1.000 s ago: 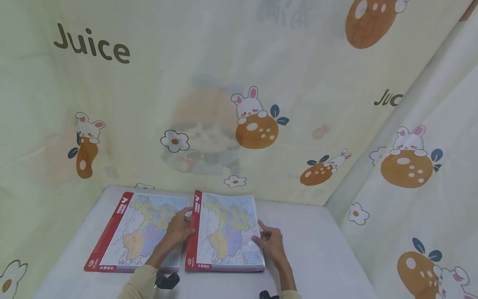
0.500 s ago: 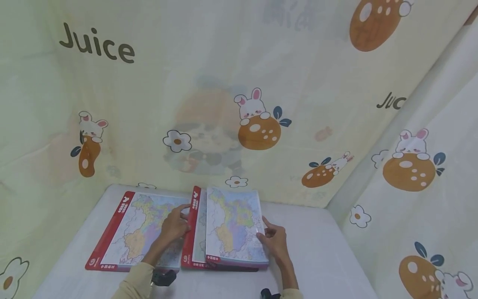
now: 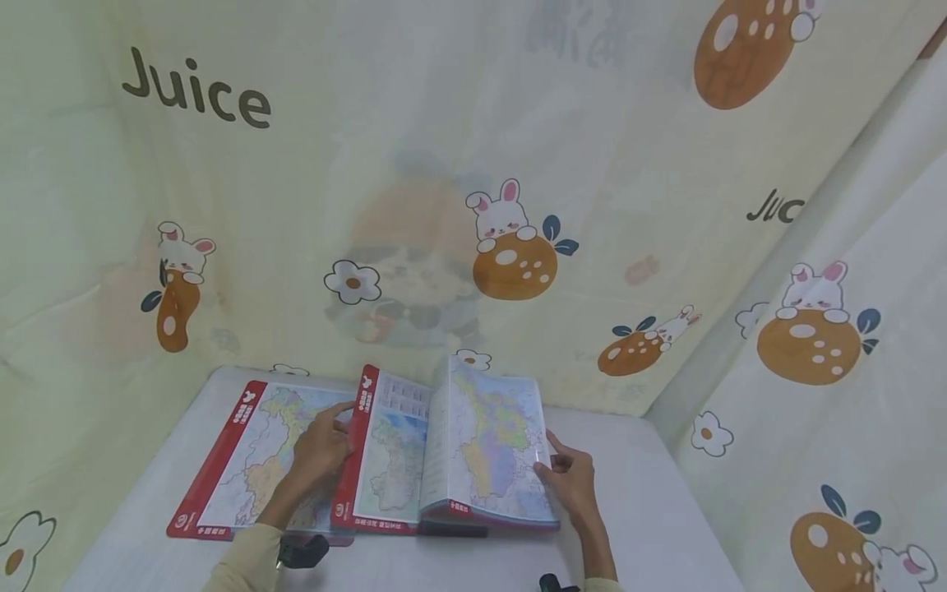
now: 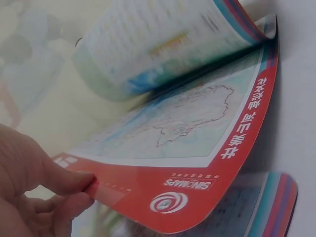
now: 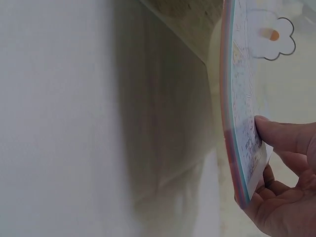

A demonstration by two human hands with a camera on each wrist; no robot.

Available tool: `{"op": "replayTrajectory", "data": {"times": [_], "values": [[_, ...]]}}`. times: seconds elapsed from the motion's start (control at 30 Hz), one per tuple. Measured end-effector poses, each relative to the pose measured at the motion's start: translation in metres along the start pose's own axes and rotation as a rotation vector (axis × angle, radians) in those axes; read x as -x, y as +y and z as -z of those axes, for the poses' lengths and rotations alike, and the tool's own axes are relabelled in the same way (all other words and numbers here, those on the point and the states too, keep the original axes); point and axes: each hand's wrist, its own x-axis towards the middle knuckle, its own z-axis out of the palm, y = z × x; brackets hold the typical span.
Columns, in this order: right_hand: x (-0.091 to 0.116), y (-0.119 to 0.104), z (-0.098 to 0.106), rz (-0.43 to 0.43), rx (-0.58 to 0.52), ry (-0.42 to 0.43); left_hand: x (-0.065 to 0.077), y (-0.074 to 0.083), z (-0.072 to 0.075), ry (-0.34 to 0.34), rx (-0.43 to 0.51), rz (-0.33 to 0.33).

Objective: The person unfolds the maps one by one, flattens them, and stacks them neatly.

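Observation:
On the table lies a flat map stack (image 3: 222,485) with a red left margin. Beside it, partly overlapping, is a second stack of glossy map sheets, spread apart. My left hand (image 3: 320,448) pinches the red margin of its lower map sheet (image 4: 182,128), which tilts up off the table. My right hand (image 3: 573,481) grips the right edge of the upper map sheets (image 3: 499,444), thumb on top and fingers beneath. Those sheets bend upward at their left side, baring a paler relief map. In the right wrist view, layered sheet edges (image 5: 229,123) show by the thumb.
The white table (image 3: 629,493) extends to the right of the maps. A printed cloth curtain (image 3: 577,345) hangs behind the table, and other curtains stand at both sides. Dark wrist devices (image 3: 303,551) sit at the wrists.
The second stack has come apart: its red-margined sheet has moved left with my left hand, while the upper sheets have moved right with my right hand and bent up.

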Motion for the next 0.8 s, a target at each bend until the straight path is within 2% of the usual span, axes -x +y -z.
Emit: {"op": "replayTrajectory", "data": {"times": [0.2, 0.33, 0.43, 0.8], "values": [[-0.003, 0.002, 0.019, 0.010, 0.038, 0.043, 0.001, -0.004, 0.013, 0.020, -0.048, -0.009], [-0.007, 0.011, 0.026, 0.014, 0.071, 0.092, 0.000, -0.012, 0.021, 0.031, -0.079, -0.015], [-0.009, 0.018, 0.031, 0.015, 0.092, 0.129, 0.000, -0.020, 0.027, 0.033, -0.084, 0.006], [-0.008, 0.029, 0.053, 0.054, 0.276, 0.225, -0.002, -0.036, 0.054, 0.073, -0.123, 0.005]]}}
